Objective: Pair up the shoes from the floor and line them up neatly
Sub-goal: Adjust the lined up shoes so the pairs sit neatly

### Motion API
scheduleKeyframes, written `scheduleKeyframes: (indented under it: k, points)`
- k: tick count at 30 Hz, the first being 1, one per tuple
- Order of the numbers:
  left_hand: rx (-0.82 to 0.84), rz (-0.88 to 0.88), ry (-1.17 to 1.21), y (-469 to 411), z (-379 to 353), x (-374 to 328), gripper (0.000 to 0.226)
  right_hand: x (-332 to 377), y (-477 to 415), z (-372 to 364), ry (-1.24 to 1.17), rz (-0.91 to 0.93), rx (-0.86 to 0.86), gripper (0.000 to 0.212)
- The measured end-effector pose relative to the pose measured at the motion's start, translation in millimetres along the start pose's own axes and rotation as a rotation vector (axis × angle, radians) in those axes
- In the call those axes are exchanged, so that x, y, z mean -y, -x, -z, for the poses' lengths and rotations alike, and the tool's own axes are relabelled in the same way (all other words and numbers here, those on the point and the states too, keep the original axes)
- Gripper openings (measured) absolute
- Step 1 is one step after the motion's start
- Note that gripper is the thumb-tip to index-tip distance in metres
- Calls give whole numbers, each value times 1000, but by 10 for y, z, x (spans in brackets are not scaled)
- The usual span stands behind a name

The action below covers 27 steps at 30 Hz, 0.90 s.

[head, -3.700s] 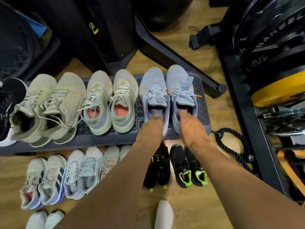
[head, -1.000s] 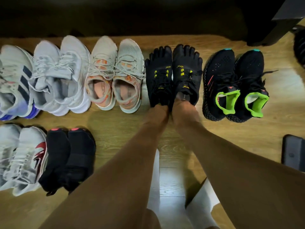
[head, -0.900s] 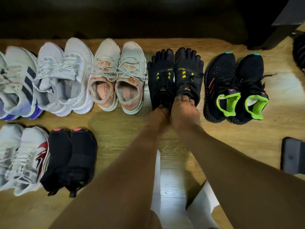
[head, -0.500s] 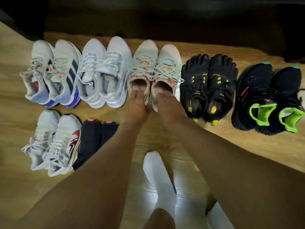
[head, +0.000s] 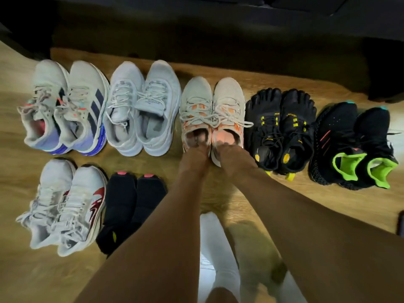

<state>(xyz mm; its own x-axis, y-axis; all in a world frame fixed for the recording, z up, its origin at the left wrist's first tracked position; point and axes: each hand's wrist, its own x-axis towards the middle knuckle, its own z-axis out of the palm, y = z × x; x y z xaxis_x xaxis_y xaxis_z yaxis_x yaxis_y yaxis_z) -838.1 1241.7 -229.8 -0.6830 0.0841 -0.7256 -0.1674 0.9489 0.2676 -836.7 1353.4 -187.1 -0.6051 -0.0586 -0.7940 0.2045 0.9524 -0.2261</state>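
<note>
A pair of beige sneakers with orange trim (head: 213, 101) stands in the middle of the back row on the wooden floor. My left hand (head: 193, 157) has its fingers hooked into the heel opening of the left one, and my right hand (head: 232, 158) grips the heel of the right one. To the right stand black five-toe shoes with yellow details (head: 281, 125) and black sneakers with green lining (head: 352, 145). To the left stand pale grey sneakers (head: 142, 108) and grey sneakers with navy stripes (head: 65, 108). The front row holds white sneakers with red marks (head: 65, 206) and black slip-on shoes (head: 133, 204).
A dark low piece of equipment (head: 218, 36) shades the floor just behind the back row. My feet in white socks (head: 218, 248) stand near the bottom middle. A dark object (head: 401, 224) peeks in at the right edge. Bare wooden floor (head: 284, 204) lies in front right.
My hands have left the black five-toe shoes and moved left to the beige pair, and my fingers now sit inside its heels. The view has shifted left with them.
</note>
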Motion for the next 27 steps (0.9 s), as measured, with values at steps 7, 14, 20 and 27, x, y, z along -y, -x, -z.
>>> scheduleKeyframes:
  k: [7, 14, 20, 27]
  points:
    - [-116, -42, 214, 288, 527, 165, 31, 480, 338, 259, -23, 179, -89, 50]
    - [-222, 120, 99, 532, 1147, 887, 50, 1198, 451, 290, -45, 326, -154, 53]
    - [-47, 74, 51, 119, 1094, 1514, 54, 1727, -103, 18, -101, 176, -93, 37]
    - [-135, -28, -38, -99, 883, 1825, 45, 1912, -378, -413, -22, 94, -89, 48]
